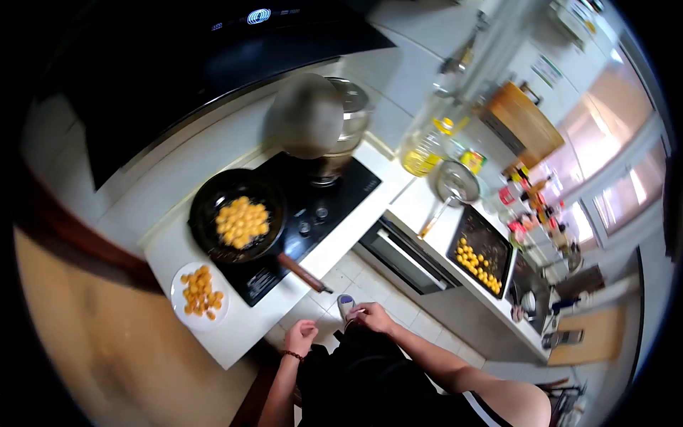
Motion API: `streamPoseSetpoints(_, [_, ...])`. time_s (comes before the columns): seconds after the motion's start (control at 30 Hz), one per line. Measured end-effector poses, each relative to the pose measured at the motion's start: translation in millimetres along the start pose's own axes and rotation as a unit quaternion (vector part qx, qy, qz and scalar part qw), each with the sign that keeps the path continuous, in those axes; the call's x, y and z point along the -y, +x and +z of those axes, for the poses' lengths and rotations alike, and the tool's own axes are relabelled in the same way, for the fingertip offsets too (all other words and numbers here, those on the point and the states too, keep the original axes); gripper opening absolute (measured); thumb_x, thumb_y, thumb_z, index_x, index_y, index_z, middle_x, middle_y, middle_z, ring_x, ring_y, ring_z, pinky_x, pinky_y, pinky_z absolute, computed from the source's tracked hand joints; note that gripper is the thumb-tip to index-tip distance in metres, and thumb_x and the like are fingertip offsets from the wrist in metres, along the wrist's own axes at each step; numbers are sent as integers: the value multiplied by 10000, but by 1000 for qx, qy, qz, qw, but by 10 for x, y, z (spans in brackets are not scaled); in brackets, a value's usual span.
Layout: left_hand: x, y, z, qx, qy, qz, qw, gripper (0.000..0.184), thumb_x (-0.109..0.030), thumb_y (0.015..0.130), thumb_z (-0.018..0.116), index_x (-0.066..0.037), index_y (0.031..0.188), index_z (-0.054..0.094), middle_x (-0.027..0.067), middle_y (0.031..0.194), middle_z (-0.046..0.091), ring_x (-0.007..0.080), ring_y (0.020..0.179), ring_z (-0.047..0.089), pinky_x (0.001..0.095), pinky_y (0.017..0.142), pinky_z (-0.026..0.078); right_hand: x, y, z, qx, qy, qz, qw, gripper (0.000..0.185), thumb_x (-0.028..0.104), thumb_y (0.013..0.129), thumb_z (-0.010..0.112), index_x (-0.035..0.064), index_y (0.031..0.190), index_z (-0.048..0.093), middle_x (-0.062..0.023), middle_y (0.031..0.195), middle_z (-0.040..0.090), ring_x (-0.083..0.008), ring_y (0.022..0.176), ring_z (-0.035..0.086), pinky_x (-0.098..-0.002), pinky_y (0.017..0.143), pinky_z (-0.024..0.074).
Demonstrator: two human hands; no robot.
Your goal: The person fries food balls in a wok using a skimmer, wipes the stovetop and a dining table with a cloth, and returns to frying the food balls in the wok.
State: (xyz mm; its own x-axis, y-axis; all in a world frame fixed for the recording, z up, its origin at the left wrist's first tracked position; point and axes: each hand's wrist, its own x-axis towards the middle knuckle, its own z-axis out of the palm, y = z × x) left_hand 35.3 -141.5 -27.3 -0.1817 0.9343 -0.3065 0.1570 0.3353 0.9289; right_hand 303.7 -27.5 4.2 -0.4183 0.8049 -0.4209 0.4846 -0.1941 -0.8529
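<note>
My left hand point(300, 337), with a beaded bracelet at the wrist, hangs in front of my body with its fingers curled in. My right hand point(373, 317) is beside it, its fingers bent inward. No object shows in either hand, and neither touches the cookware. Nearest to them is the wooden handle of a black frying pan point(206, 238), which sits on the black cooktop point(348, 186). In the pan, golden balls point(242, 222) lie in a cluster. Left of the pan, a white plate point(182, 313) holds browned pieces point(202, 292).
A pot point(352, 117) stands on the back burner with a blurred round lid-like shape point(307, 117) before it. On the right counter are an oil jug point(425, 151), a strainer point(457, 181), a dark tray point(491, 235) of yellow balls point(478, 267), bottles and a sink point(530, 279).
</note>
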Motion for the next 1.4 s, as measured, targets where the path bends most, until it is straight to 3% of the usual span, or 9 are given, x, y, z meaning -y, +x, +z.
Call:
streamPoseSetpoints(0.13, [-167, 167, 368, 70, -109, -146, 981, 171, -61, 882, 718, -36, 1049, 692, 60, 933, 753, 135, 772, 703, 293, 719, 559, -94, -109, -373, -86, 52, 27, 995, 215, 128, 972, 598, -29, 1056, 718, -113, 936, 750, -165, 786, 713, -323, 733, 575])
streamPoseSetpoints(0.17, [39, 389, 590, 121, 6, -37, 992, 148, -113, 917, 725, -17, 1025, 694, 77, 904, 749, 129, 744, 699, 274, 680, 563, -197, -118, -613, -63, 91, 72, 991, 206, 77, 968, 585, -13, 1108, 706, -76, 883, 720, -144, 795, 691, -298, 729, 566])
streamPoseSetpoints(0.33, [-620, 772, 1428, 134, -57, -117, 982, 145, -104, 908, 733, -12, 1017, 705, 86, 884, 747, 141, 711, 699, 290, 679, 561, -756, -154, -1323, -121, 132, 67, 982, 204, 26, 976, 557, -9, 1118, 698, -70, 963, 716, -138, 785, 684, -288, 728, 561])
streamPoseSetpoints(0.43, [-961, 1311, 2129, 197, 76, -16, 977, 142, -89, 898, 733, -16, 1017, 710, 88, 908, 744, 147, 755, 701, 301, 704, 561, -1155, -108, -2041, -164, 215, 20, 963, 269, -76, 931, 484, -1, 1082, 693, -60, 947, 702, -138, 814, 676, -291, 747, 556])
streamPoseSetpoints(0.67, [-1693, 2497, 3569, 227, 31, -13, 973, 158, -44, 878, 730, -24, 1030, 695, 49, 947, 730, 144, 858, 688, 290, 747, 554, -1830, -175, -3510, -237, 280, 18, 930, 170, 164, 1007, 606, 16, 1008, 690, -49, 952, 720, -113, 772, 692, -266, 670, 549])
streamPoseSetpoints(0.83, [-2199, 3098, 4282, 247, 74, 27, 966, 120, -57, 909, 705, -43, 1028, 694, 31, 909, 719, 119, 822, 677, 270, 667, 536, -1855, -393, -4103, -263, 328, 58, 905, 61, 65, 1016, 569, 33, 1035, 617, -35, 981, 698, -127, 820, 700, -255, 710, 542])
streamPoseSetpoints(1.0, [-2212, 3637, 4627, 245, 73, -14, 967, 108, -86, 912, 719, -38, 1005, 694, 44, 899, 723, 136, 823, 693, 275, 662, 543, -1849, -580, -4186, -339, 324, 22, 883, 60, 52, 1014, 565, 49, 1066, 595, -35, 1002, 692, -142, 853, 715, -265, 710, 544])
streamPoseSetpoints(1.17, [-2275, 4107, 4943, 236, 173, 68, 954, 437, -206, 851, 803, 0, 1189, 618, 131, 1160, 684, 210, 953, 684, 353, 842, 561, -1834, -742, -4216, -431, 361, 30, 827, 43, 41, 1007, 574, 30, 1025, 611, -41, 921, 682, -120, 798, 686, -261, 689, 544])
streamPoseSetpoints(1.4, [-2065, 4321, 5093, 350, 306, 28, 885, 456, -256, 837, 812, -2, 1174, 638, 129, 1100, 711, 224, 983, 693, 347, 897, 553, -1675, -595, -4102, -483, 382, 56, 786, 50, 46, 996, 579, 16, 1007, 617, -56, 878, 680, -140, 786, 684, -280, 694, 557])
